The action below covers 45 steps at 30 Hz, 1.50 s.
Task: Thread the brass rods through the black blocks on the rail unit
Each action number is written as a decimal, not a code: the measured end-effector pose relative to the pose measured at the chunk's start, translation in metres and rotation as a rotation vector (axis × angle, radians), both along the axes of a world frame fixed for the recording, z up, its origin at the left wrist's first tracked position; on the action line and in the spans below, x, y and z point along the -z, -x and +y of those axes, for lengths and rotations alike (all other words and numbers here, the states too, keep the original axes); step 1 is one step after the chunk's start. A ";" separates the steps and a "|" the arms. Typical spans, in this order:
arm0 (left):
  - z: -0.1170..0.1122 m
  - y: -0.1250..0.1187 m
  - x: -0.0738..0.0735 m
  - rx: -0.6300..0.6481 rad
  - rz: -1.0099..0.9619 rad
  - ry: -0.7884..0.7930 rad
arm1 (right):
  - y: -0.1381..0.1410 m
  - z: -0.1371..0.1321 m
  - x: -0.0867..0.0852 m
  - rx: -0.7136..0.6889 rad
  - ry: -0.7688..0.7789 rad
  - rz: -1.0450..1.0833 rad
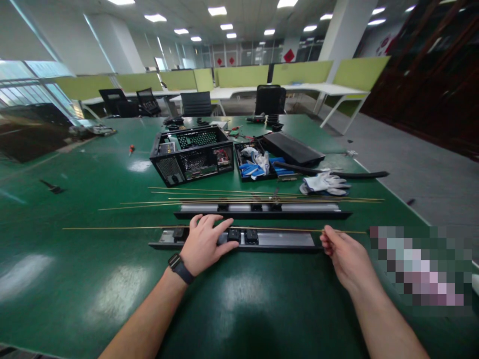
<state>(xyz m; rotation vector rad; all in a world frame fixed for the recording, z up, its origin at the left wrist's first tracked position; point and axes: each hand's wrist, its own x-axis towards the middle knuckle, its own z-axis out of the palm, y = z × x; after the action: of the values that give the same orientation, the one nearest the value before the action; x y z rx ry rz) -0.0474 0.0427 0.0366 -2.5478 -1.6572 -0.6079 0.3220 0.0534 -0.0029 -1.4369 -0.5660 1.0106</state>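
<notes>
Rod over the tabletop, lengthwise from left to right across both hands.
Roughly parallel to the near rail and along it; midway, under the outspread left hand, contact hidden; near the right end, pinched between thumb and fingers of the right hand, well apart from the left.

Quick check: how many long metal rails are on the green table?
2: the near rail, partly covered by the left hand, and the far rail, just behind it. No others show.
</notes>
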 end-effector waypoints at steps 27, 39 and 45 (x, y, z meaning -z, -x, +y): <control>0.028 -0.054 -0.022 0.223 0.015 0.298 | 0.003 -0.001 -0.001 0.006 -0.003 0.000; 0.021 -0.065 -0.014 0.192 -0.015 0.252 | 0.004 -0.002 -0.002 0.020 0.012 -0.005; 0.011 -0.058 -0.002 0.129 -0.024 0.127 | 0.004 -0.002 -0.001 0.019 0.012 -0.019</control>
<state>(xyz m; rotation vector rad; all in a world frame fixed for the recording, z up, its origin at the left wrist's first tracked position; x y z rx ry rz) 0.0105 0.0541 0.0389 -2.7652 -1.5975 -0.5601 0.3184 0.0516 -0.0016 -1.4610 -0.5598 0.9884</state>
